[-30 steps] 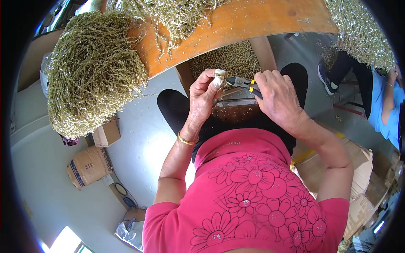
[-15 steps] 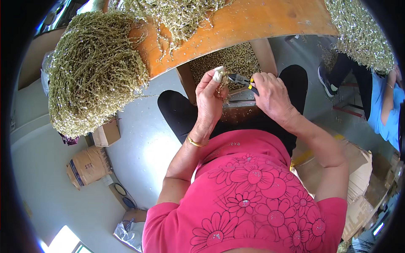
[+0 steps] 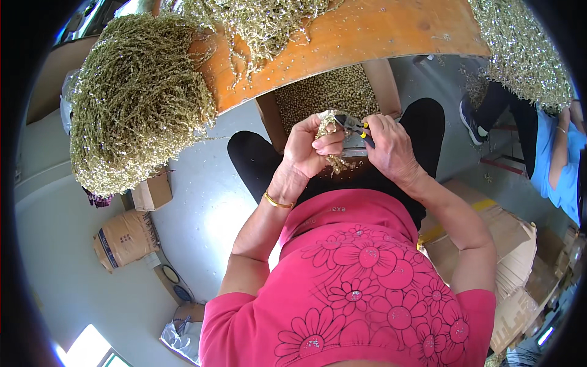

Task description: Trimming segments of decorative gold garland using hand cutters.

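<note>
The left hand has its fingers closed on a gold strand, whose loose lower end hangs below these fingers. The right hand has its fingers clamped around the handles of the pliers, which are dark with yellow parts. The nose of the pliers is at the upper part of the strand; I cannot tell if it grips it. Both hands are above the person's lap, just before a cardboard box which contains many small gold beads. Beyond is the orange worktop, and a big gold bundle hangs at its left.
</note>
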A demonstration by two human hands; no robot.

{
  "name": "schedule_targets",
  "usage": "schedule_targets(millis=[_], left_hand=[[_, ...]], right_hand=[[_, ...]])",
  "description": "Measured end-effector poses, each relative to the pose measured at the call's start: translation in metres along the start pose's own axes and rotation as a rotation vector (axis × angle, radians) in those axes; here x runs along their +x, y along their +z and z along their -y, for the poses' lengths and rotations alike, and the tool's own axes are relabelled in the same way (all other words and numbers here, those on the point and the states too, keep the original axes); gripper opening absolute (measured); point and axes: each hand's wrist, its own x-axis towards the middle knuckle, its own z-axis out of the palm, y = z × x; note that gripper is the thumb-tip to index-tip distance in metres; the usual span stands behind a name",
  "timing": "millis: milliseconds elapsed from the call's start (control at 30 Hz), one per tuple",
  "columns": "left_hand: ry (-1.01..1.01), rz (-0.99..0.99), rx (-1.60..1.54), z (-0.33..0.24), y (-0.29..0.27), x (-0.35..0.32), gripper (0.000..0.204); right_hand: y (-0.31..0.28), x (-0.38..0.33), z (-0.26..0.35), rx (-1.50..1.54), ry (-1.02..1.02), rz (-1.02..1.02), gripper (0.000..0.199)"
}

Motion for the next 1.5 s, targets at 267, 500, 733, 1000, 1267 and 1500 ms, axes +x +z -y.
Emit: schedule_targets(millis=[267, 500, 733, 1000, 1267, 1500], left_hand=[[0.268, -0.258, 0.470, 0.012, -0.011, 0.006, 0.020], [0.984, -0.322, 2.063, 0.011, -0.006, -0.006, 0.023], [0.574, -0.537, 1.409, -0.007, -0.008, 0.002, 0.019], [0.541, -0.469, 1.112, -0.007, -0.002, 0.005, 0.015], [0.926, -0.492, 1.743, -0.016, -0.025, 0.013, 0.012], [1.233, -0.489, 2.118, -0.016, -0.015, 0.017, 0.011]], right_hand=[[0.008, 0.000, -0.005, -0.063, 0.039, 0.002, 0.029], [0.000, 0.000, -0.009, -0.041, 0.067, 0.051, 0.021], [0.008, 0.016, -0.009, 0.716, 0.553, 0.134, 0.020], [0.051, 0.040, 0.004, 0.624, 0.229, -0.307, 0.022], [0.045, 0.049, 0.008, 0.826, 0.311, -0.137, 0.021], [0.055, 0.053, 0.011, 1.355, 0.633, -0.084, 0.014]])
